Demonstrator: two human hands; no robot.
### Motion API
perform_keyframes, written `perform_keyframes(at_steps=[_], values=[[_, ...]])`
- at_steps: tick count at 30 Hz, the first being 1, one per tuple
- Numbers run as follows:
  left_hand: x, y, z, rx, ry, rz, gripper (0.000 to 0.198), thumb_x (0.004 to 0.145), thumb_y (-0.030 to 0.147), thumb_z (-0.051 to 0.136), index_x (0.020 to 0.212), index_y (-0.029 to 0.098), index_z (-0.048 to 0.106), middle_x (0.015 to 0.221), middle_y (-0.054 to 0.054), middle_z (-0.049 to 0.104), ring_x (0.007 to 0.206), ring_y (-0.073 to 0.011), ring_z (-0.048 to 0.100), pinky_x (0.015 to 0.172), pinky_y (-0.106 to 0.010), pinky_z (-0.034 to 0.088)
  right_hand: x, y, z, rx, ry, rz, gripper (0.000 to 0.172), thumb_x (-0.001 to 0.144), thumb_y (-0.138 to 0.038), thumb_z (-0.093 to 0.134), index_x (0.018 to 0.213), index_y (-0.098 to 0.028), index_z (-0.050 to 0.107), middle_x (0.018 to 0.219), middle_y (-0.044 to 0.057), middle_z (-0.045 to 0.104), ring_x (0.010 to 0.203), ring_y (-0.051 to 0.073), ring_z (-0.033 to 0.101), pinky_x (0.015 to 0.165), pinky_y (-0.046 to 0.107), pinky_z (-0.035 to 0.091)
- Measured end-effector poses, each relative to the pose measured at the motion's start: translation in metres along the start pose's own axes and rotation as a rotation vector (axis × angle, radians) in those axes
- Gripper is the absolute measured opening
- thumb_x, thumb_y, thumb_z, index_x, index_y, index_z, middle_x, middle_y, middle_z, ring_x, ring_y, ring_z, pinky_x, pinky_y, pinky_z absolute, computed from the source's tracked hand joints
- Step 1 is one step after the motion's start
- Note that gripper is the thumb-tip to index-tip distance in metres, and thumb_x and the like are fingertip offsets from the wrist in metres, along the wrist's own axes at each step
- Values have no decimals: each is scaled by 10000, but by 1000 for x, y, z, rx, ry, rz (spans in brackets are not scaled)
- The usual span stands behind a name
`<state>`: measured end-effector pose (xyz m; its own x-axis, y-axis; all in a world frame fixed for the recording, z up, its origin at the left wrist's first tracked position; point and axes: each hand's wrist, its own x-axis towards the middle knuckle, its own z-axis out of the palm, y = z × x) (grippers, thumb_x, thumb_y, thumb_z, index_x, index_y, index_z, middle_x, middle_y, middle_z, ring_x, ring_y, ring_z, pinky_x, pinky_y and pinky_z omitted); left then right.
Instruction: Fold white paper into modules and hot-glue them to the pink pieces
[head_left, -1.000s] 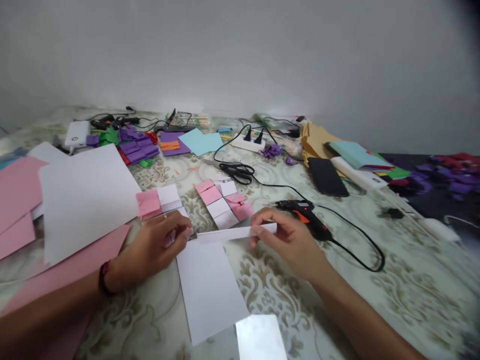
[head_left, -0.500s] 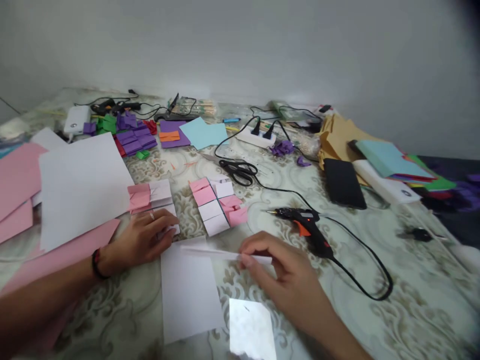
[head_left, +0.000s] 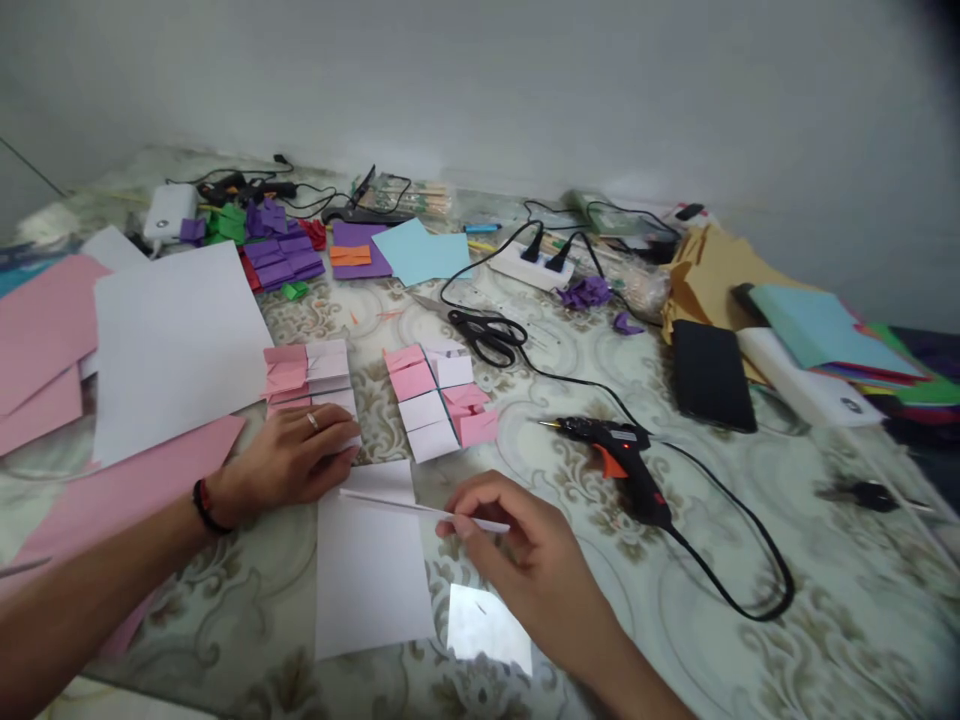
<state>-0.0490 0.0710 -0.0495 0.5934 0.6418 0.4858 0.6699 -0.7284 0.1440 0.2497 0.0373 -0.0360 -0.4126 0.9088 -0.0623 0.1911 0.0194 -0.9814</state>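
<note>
My right hand (head_left: 517, 540) pinches a narrow folded strip of white paper (head_left: 382, 501) between thumb and fingers, its far end pointing left. Under the strip lies a white paper sheet (head_left: 371, 590) flat on the table. My left hand (head_left: 296, 455), with a ring and a dark wristband, rests with curled fingers over the lower part of a pink and white folded-paper piece (head_left: 326, 365); what is under its fingertips is hidden. Between and beyond the hands sits a second pink and white folded-paper panel (head_left: 427, 410) with dark lines between its squares.
A black glue gun (head_left: 607, 450) with an orange trigger lies at right, its cord looping forward. Scissors (head_left: 491, 335), a power strip (head_left: 525, 265) and a phone (head_left: 712, 375) lie farther back. Large white (head_left: 180, 350) and pink sheets (head_left: 142, 490) spread at left.
My right hand has moved left and slightly down with the paper strip, nearer my left hand. The left hand stays over the folded paper. The whole view has shifted slightly.
</note>
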Motion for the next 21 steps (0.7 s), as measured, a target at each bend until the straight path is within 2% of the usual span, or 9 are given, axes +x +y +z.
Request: perform_keyframes(at_steps=[3, 6, 7, 9, 11, 14, 17, 21], values=[[6, -1, -14, -65, 69, -51, 113, 960, 120, 578, 1051, 164, 628, 941, -76, 726, 800, -174, 706, 709, -271, 563, 3, -2, -1, -18, -3, -16, 89, 990, -241, 604, 914, -230, 648, 937, 14, 694, 874, 147, 686, 762, 234, 523], [16, 8, -36, -80, 108, -121, 143, 964, 122, 572, 1083, 168, 636, 998, -92, 714, 897, -199, 698, 819, -324, 571, 6, -6, 1, -28, 5, -49, 100, 985, -249, 604, 894, -223, 638, 920, 20, 687, 849, 147, 666, 766, 236, 527], [19, 15, -41, -131, 94, -144, 134, 956, 152, 603, 1081, 177, 645, 1016, -90, 716, 924, -205, 697, 846, -335, 570, 6, -7, 3, -28, -1, -61, 103, 982, -247, 605, 886, -223, 634, 905, 18, 684, 835, 145, 663, 764, 237, 527], [22, 31, -47, -264, -38, -170, 209, 949, 229, 657, 1153, 182, 646, 1134, -107, 723, 1047, -224, 704, 905, -334, 578, 6, -10, 7, -33, -26, -65, 109, 977, -241, 607, 872, -221, 629, 884, 14, 684, 824, 146, 671, 759, 239, 529], [20, 48, -44, -347, -163, -189, 317, 919, 316, 726, 1197, 192, 640, 1187, -104, 735, 1087, -246, 708, 926, -356, 580, 6, -12, 12, -33, -45, -63, 109, 975, -232, 606, 868, -222, 628, 874, 11, 688, 821, 147, 689, 745, 239, 531], [10, 63, -33, -436, -279, -268, 168, 976, 272, 660, 1136, 221, 672, 1054, -42, 779, 944, -210, 742, 812, -320, 582, 8, -18, 18, -32, -47, -69, 108, 962, -193, 598, 861, -223, 623, 889, 10, 701, 829, 150, 714, 737, 239, 543], [2, 63, -26, -530, -187, -327, 118, 1015, 204, 594, 1007, 212, 711, 963, -12, 803, 845, -170, 749, 759, -280, 559, 12, -26, 22, -137, -26, -140, 118, 941, -133, 584, 874, -223, 622, 898, 11, 710, 824, 149, 710, 745, 246, 550], [-3, 56, -24, -557, -123, -342, 104, 1001, 209, 635, 973, 208, 735, 925, -3, 813, 799, -155, 750, 742, -267, 557, 19, -31, 30, -390, -11, -398, 138, 941, -91, 592, 929, -210, 660, 915, 25, 707, 837, 153, 672, 753, 263, 520]])
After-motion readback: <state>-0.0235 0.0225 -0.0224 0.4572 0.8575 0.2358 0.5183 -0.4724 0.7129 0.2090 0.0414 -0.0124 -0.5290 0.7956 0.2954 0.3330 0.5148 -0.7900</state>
